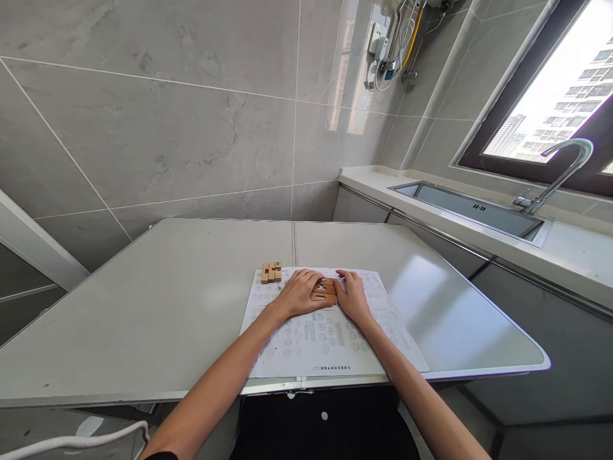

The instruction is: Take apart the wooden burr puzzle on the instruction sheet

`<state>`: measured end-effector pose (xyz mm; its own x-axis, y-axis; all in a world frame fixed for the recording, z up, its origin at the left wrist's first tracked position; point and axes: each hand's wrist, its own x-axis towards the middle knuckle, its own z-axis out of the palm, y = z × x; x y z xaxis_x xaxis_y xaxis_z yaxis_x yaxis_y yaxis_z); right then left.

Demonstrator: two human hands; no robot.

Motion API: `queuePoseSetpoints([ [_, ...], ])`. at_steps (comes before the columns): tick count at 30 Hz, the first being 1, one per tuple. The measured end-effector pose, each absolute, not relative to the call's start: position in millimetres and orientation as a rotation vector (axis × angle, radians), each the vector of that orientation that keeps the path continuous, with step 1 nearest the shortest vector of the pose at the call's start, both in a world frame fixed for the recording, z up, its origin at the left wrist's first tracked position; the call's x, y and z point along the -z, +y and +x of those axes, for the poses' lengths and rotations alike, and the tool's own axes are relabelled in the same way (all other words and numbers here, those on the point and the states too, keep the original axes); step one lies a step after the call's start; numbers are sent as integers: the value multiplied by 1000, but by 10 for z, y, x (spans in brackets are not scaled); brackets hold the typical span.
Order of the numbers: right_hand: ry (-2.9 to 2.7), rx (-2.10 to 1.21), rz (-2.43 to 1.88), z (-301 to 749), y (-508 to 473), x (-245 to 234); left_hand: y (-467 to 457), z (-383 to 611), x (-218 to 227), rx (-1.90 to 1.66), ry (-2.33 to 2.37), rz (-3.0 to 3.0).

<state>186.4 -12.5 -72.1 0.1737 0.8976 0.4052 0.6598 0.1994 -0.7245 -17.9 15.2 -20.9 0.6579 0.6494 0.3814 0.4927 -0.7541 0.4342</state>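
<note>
Several flat, notched wooden puzzle pieces [324, 298] lie side by side on a printed paper sheet [330, 351]. From their left, my left hand [299, 295] curves around them, its fingers at the far edge and its thumb along the near edge. My right hand [353, 298] presses in from the right, the thumb against their ends and the fingers bent beyond. Dark gaps and cutouts show between the pieces. Part of them is hidden under my left hand. A small block of joined wooden pieces [271, 273] rests at the sheet's far left corner, apart from both hands.
The sheet lies on a white folding table [143, 306] with a seam down its middle. A tiled wall [191, 140] rises behind it. To the right is a counter with a sink [472, 207] and a curved faucet [565, 172] below a window.
</note>
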Motion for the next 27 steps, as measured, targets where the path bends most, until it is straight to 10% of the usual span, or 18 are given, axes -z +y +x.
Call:
queuePoseSetpoints([
  [12, -1545, -317, -1544, 1869, -132, 753, 254, -202, 306, -1046, 1734, 2553],
  [27, -1549, -350, -1536, 1863, -164, 718, 316, -264, 392, -926, 1491, 2585],
])
